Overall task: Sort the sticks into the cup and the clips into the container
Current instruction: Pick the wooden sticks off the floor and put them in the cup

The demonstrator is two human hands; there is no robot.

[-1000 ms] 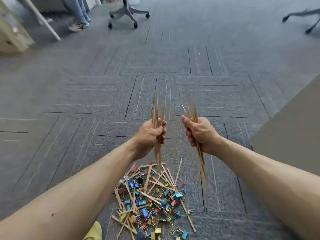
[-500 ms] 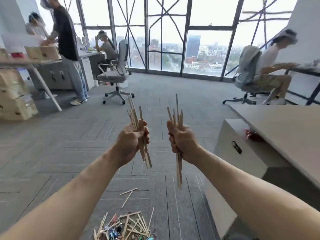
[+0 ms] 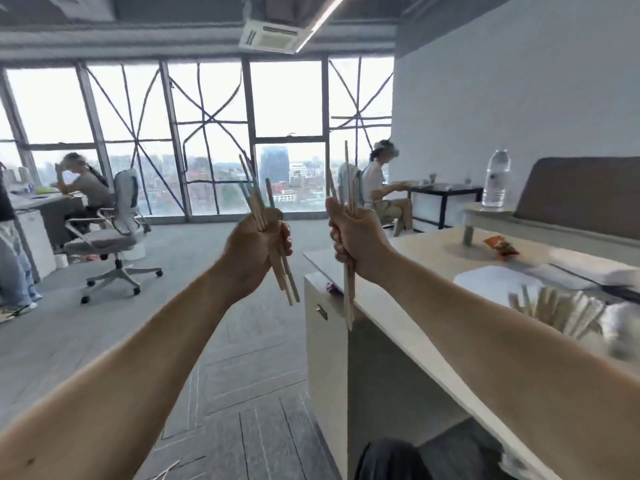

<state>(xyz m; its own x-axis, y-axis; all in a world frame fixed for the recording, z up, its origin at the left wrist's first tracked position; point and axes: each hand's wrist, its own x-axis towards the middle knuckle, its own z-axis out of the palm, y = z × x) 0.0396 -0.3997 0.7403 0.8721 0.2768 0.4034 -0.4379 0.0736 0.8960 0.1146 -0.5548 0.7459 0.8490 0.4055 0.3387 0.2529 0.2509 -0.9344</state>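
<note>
Carrying wooden sticks (image 3: 285, 282) toward the table (image 3: 433, 251)
Left hand (image 3: 256, 247) and right hand (image 3: 353, 237) are gripping them in splayed fistfuls; loose ones may slip out.

Both arms stretch forward, left hand (image 3: 254, 252) and right hand (image 3: 358, 244) raised, fingers (image 3: 286, 241) clenched round sticks (image 3: 286, 284).

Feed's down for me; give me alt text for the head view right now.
Two raised hands hold wooden sticks: the left hand grips a splayed bundle, the right hand an upright bundle. More sticks stand, blurred, on the pale desk at right.
</note>
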